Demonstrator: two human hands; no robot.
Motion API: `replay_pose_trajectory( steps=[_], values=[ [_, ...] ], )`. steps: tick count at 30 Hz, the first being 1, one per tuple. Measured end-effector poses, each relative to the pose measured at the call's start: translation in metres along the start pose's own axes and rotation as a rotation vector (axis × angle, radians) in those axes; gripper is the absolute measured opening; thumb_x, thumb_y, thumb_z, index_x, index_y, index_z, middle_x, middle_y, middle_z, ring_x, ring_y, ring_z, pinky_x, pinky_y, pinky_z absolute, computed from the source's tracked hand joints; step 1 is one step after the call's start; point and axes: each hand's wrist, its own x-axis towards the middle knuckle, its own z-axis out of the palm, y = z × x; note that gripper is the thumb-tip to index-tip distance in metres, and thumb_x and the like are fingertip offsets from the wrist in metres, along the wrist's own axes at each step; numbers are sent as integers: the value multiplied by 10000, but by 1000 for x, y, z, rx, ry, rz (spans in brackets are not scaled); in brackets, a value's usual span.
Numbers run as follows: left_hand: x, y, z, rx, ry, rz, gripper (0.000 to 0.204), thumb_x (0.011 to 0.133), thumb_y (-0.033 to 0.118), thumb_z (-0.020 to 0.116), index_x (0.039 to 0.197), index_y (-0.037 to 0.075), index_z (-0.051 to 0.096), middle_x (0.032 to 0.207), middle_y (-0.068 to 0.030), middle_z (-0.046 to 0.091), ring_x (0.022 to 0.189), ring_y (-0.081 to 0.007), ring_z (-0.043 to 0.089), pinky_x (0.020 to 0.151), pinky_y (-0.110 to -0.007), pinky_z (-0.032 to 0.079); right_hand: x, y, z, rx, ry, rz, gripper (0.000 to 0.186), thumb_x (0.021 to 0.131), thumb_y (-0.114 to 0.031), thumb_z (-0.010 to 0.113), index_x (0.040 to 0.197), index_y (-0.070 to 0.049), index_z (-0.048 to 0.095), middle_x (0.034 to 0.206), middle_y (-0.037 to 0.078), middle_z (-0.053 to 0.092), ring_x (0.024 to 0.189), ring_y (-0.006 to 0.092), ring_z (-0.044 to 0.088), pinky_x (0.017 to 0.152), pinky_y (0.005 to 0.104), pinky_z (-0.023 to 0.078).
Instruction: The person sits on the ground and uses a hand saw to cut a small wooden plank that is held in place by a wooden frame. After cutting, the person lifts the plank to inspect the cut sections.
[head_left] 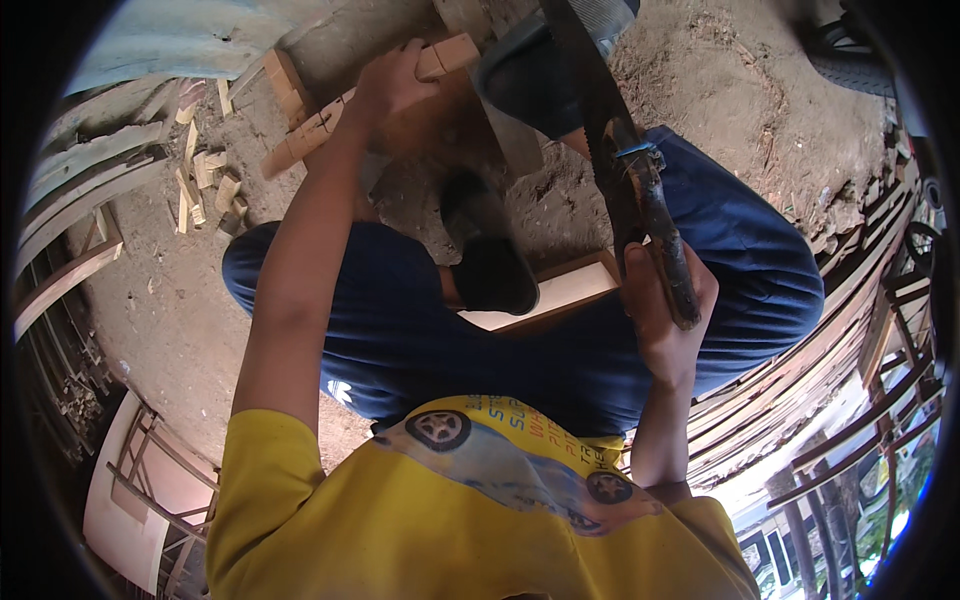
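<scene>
My left hand [391, 82] is closed on a narrow wooden piece [446, 56] marked by crosswise cuts, held slanting above the ground beyond my left knee. A short wooden block [288, 87] is behind it. My right hand [662, 310] grips the dark, worn handle of a handsaw [674, 268], with blue binding near its top. The toothed blade [590, 80] points up and away from me, beside my dark sandal [525, 85], apart from the wooden piece. Another dark sandal [490, 255] lies between my bent legs, near a pale plank [545, 298].
Small wood offcuts [195, 190] lie scattered on the dirt floor [700, 90] at the left. Long boards [840, 300] are stacked along the right, with wooden frames [880, 410] near them. Corrugated sheets [160, 40] edge the upper left. Part of a tyre [850, 55] shows at the upper right.
</scene>
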Motion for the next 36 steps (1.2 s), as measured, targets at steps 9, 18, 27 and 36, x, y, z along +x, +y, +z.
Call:
replay_pose_trajectory(
  steps=[9,18,27,36],
  values=[
    [-2,10,3,98,-25,-86,513,715,380,669,1094,47,573,1002,-202,660,955,-374,629,856,-459,494,16,25,65,-16,-135,-60,129,859,-87,620,788,19,596,595,92,582,539,112,573,489,289,416],
    [3,12,-18,-9,-171,-113,487,713,400,665,1066,68,626,1007,-188,668,973,-354,630,861,-445,502,47,52,120,-14,-154,-84,164,881,-118,602,785,14,583,590,107,568,561,117,579,513,315,428],
    [0,8,-16,-42,-157,-90,513,694,354,684,1088,31,628,993,-226,659,972,-369,624,859,-447,493,-21,27,93,-83,-179,61,117,889,-88,599,846,21,597,604,86,558,582,85,544,513,287,416],
    [9,4,-12,-26,-190,-78,550,686,365,688,1089,-2,619,1036,-230,648,1016,-365,611,871,-444,489,-48,2,80,-89,-170,49,145,895,-65,605,788,22,564,568,-1,496,544,22,422,454,251,323]
  ],
)
